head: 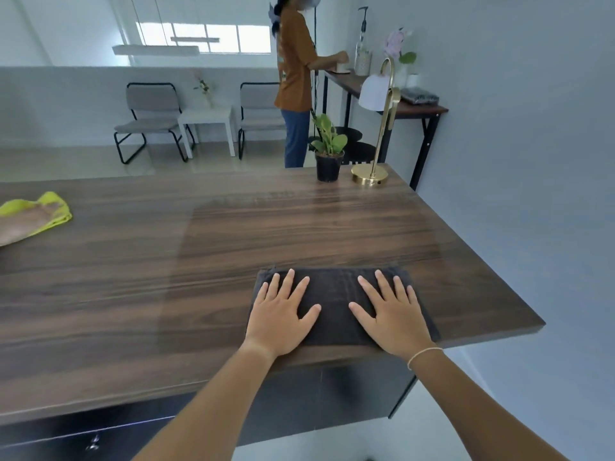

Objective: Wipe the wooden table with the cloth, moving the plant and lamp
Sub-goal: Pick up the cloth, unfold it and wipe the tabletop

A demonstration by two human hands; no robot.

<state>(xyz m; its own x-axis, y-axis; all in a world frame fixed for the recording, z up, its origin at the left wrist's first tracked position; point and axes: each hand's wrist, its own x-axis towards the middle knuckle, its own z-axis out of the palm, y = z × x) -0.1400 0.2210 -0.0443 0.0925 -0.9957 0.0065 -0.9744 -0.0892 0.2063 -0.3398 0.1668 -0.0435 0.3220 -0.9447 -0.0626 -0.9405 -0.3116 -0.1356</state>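
A dark grey folded cloth [336,294] lies flat near the front right edge of the wooden table [133,261]. My left hand [283,314] presses on the cloth's left half with fingers spread and straight. My right hand [392,314] presses on its right half the same way. At the table's far right corner stand a small green plant in a black pot [329,151] and, just right of it, a brass lamp [376,128] with a white shade. A damp, darker patch of wood stretches from the cloth toward them.
A yellow-green cloth [33,214] lies at the table's far left. Beyond the table a person in an orange shirt [296,71] stands at a side table [416,108] against the right wall. Two chairs and a small white table [208,118] stand farther back.
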